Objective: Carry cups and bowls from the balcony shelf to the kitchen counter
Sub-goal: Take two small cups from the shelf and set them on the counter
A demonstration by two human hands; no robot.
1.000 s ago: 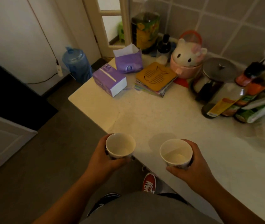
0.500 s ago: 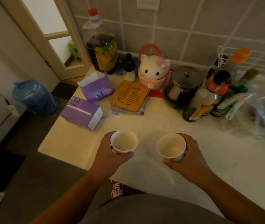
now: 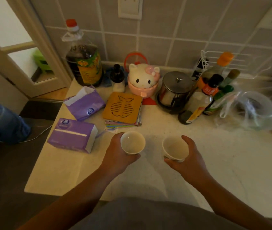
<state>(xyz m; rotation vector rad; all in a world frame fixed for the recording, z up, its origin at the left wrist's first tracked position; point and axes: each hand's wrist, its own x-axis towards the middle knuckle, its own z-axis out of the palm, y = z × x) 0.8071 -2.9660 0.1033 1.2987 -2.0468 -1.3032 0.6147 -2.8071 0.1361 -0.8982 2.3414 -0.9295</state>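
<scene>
A pale speckled desk (image 3: 215, 171) fills the centre and right of the frame, backed by a grey tiled wall (image 3: 173, 45) along the top; dark floor (image 3: 7, 171) lies at the left, with a blue water jug (image 3: 0, 123) at the left edge and a glazed door (image 3: 20, 47) in the upper left. The desk's left edge runs diagonally from the door down to a corner at lower left, and its near edge crosses the bottom of the frame. Along the wall stand a large oil bottle (image 3: 83, 62), a cat-shaped pot (image 3: 142, 80), a steel canister (image 3: 175, 90) and a cluster of sauce bottles (image 3: 210, 90), with plastic bags (image 3: 254, 110) at the right. Two purple tissue packs (image 3: 73, 134) and a wooden fish-pattern trivet (image 3: 122, 107) on stacked mats sit left of centre. The left hand (image 3: 117, 155) has its grip wrapped around a white cup (image 3: 132, 142), and the right hand (image 3: 188, 158) likewise clasps a second white cup (image 3: 175, 149); both are upright in mid-frame over the desk, whether touching it I cannot tell. Bare desk spreads below and to the right of the hands.
</scene>
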